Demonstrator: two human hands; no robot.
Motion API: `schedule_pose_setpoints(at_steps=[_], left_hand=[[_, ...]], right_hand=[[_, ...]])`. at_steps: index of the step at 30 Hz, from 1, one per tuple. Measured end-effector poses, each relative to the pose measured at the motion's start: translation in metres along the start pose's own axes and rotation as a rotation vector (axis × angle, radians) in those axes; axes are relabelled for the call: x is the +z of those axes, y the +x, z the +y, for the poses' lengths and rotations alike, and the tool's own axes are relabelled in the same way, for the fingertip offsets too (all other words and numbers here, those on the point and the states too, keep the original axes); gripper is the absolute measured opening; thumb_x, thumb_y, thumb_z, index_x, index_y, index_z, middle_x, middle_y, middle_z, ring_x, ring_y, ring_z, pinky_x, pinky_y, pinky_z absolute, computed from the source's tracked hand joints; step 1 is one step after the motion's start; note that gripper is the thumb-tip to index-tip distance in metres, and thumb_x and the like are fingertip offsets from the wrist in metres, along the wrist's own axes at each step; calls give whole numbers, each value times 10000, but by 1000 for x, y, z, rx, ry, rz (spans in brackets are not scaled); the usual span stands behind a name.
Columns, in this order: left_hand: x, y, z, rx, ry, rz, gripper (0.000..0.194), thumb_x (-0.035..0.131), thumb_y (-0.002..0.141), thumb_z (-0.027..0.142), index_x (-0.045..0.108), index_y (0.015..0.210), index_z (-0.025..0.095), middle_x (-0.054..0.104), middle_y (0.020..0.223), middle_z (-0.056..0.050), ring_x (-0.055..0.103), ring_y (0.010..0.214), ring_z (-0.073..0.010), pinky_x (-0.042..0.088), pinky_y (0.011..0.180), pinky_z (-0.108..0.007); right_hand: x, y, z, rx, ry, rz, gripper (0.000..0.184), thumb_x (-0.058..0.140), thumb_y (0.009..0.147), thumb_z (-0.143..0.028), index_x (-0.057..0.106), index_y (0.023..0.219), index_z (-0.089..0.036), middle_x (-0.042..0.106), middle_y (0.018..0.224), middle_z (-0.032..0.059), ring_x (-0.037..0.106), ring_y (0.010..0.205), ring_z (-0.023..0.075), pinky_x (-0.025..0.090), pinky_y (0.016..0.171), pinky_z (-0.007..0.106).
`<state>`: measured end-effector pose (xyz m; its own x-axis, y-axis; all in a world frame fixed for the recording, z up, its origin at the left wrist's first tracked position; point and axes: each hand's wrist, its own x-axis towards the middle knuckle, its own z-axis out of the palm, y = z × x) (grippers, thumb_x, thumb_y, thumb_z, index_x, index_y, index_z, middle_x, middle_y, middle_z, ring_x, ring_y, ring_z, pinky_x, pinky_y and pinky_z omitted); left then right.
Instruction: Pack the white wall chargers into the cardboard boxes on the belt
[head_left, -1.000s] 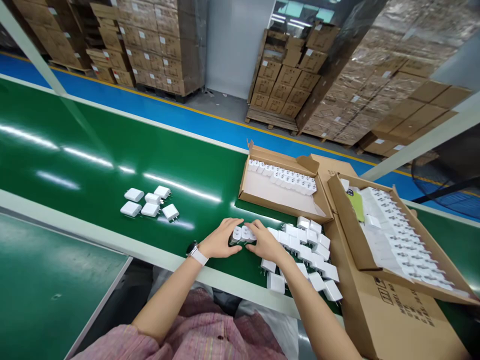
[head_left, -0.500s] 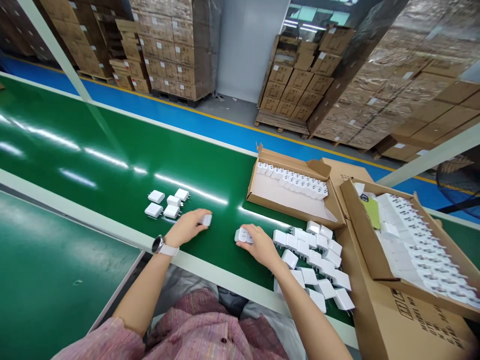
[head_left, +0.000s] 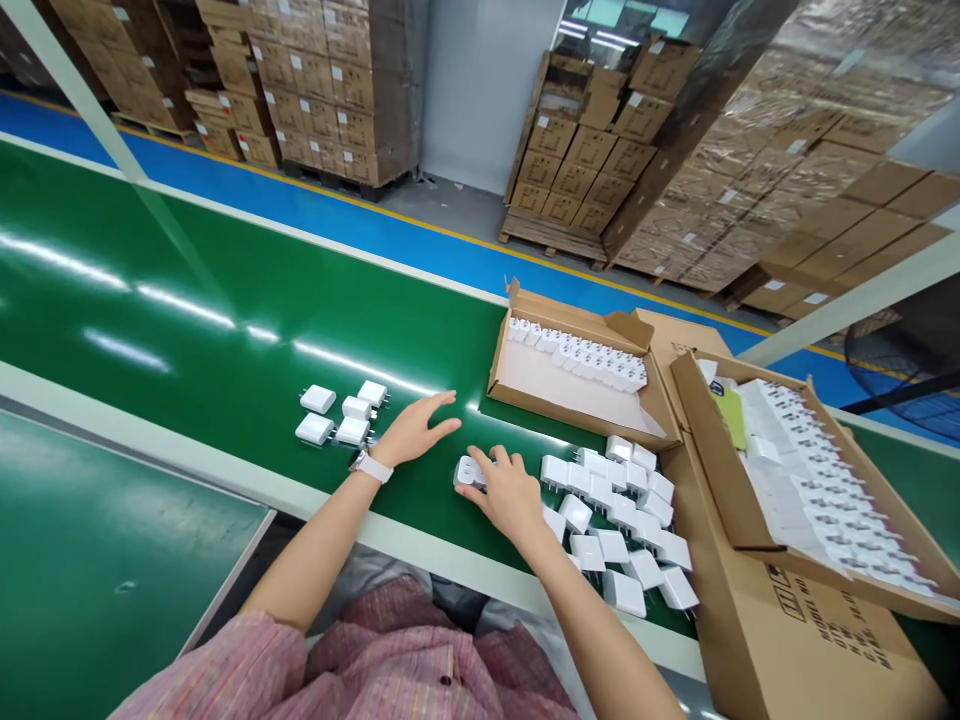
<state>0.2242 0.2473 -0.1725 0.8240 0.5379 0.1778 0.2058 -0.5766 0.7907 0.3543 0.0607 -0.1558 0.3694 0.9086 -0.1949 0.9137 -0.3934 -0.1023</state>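
Gone from the left hand (head_left: 409,432) is the charger it gripped half a second ago; fingers spread, it's over the green belt (head_left: 247,270), while the right hand (head_left: 514,500) clamps white chargers (head_left: 466,472) there between thumb and fingers. Beyond, one shallow carton (head_left: 577,411) holds chargers in rows; rightward, another carton (head_left: 716,470) holds more, plus a lime-green item (head_left: 730,418).

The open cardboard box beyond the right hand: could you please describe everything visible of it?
The shallow box looks like brown cardboard, with a bent flap at its far right corner. A pale liner covers its floor; white chargers stand in two rows along the far side. It sits upright over the green belt, beside a larger carton. Neither the left hand nor the right hand touches it.
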Motion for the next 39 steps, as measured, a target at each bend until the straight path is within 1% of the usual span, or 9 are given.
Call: schedule_pose_setpoints(at_steps=[4,11,15,19,23,26,28,33,39], left_hand=[[1,18,-10,-11,-31,170,472,470,1050,489,608,1382,183,722,1291,-132,723,1119,-267,612,900,-394],[-5,5,-13,-20,-71,287,426,453,1059,490,667,1262,183,727,1183,-112,714,1012,-234,614,799,-336],[-2,3,-6,20,-72,265,424,426,1075,495,674,1253,200,729,1143,-97,712,995,-231,616,810,-342],[20,-3,8,140,41,234,387,409,1094,445,701,1195,212,741,1096,-98,710,1032,-242,597,930,-387],[49,-9,28,333,97,61,344,434,1093,413,713,1154,223,751,1086,-91,721,1008,-224,594,880,-339],[57,-10,34,398,122,-9,342,429,1094,405,710,1124,212,747,1083,-90,726,957,-216,586,781,-308],[57,-9,33,379,134,17,356,403,1099,391,704,1107,201,745,1068,-94,723,921,-217,577,746,-311],[57,-8,26,359,133,49,342,402,1089,385,701,1093,219,732,1008,-80,701,849,-205,559,708,-299],[67,-11,36,360,49,9,304,451,1067,395,696,1079,216,730,1017,-81,698,861,-208,538,692,-298]], right_hand=[[9,-2,9,4,210,37,432,713,901,-559,662,1274,-348,662,1222,116,611,1089,339,561,702,372],[-10,0,74,167,1408,-55,701,306,944,-848,597,1219,-272,646,866,49,623,687,229,556,545,377],[-16,7,99,173,1579,-18,678,351,918,-861,602,1156,-278,650,861,60,642,737,251,579,564,406],[-31,40,135,186,1449,297,650,492,893,-832,570,1226,-278,670,961,54,675,857,265,613,737,459],[-64,105,171,193,793,632,681,554,902,-762,562,1328,-231,659,1275,139,615,1194,328,528,1005,512],[-80,157,177,142,264,467,615,538,967,-648,582,1357,-175,623,1371,199,549,1304,357,456,1082,495],[-83,185,171,97,97,330,540,557,989,-568,599,1359,-176,638,1352,192,559,1286,345,448,1072,457],[-77,224,159,67,5,267,467,626,978,-517,637,1332,-212,651,1306,163,585,1223,332,459,1009,410],[-79,229,165,142,-76,289,534,674,930,-550,600,1348,-226,578,1342,205,510,1280,403,475,967,492]])
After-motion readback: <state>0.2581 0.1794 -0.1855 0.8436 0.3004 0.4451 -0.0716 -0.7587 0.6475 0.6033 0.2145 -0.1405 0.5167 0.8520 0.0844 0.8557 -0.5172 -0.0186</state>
